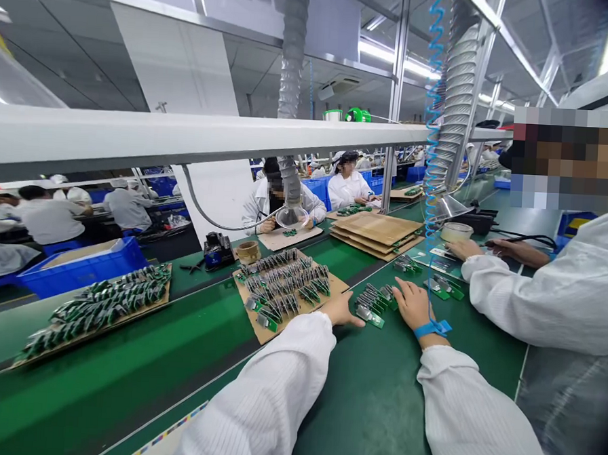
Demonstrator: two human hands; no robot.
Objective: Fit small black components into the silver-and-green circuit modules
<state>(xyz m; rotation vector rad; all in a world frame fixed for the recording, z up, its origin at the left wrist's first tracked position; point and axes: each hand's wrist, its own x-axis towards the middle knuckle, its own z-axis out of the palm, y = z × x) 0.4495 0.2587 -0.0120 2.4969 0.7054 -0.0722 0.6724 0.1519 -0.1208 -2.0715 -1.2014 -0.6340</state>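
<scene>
A row of small green circuit boards (374, 300) with metal parts leans together on the green bench mat, between my two hands. At the row's left end is my left hand (341, 309), its thumb and fingers apart, close beside the boards. My right hand (413, 304), with a blue wrist strap (432, 328) on the wrist, is at the right end with fingers spread. Its fingertips reach the boards' edge; whether they press on them I cannot tell. Left of my left hand, a cardboard sheet (255, 325) carries several rows of similar boards.
Another board-laden cardboard sheet (165, 295) lies on the green conveyor (124, 354) at left. Stacked cardboard (378, 228) stands farther back. A co-worker's sleeve (514, 293) and hands are close on the right, near loose boards (444, 287). Extraction hoses (294, 57) hang overhead.
</scene>
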